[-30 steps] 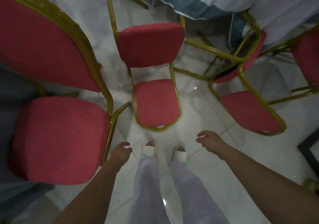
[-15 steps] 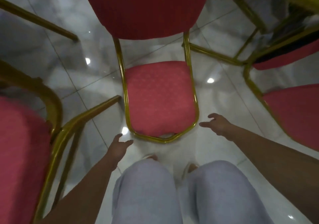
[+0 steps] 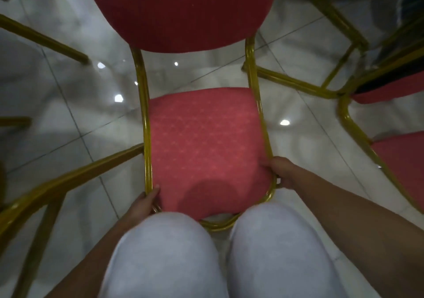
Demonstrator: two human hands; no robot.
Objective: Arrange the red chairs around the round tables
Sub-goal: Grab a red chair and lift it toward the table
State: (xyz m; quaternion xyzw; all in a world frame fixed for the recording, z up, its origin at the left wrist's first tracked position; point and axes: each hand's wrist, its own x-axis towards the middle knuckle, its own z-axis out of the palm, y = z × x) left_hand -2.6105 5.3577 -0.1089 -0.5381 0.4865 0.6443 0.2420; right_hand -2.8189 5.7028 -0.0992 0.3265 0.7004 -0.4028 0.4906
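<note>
Red chair (image 3: 204, 141) stands on floor (image 3: 68, 114), directly ahead. Left hand (image 3: 143, 204) and right hand (image 3: 283, 174) grip front seat corners, fingers apparently curled under frame. Lift level; clear neighbouring chair leg (image 3: 75, 171) before turning.

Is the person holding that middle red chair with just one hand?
No, the left hand and the right hand each grip a front corner of the seat of the red chair.

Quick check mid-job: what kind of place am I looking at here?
Probably a banquet or function hall: a padded red chair with a gold metal frame, a second chair like it at right, and a glossy tiled floor.
</note>
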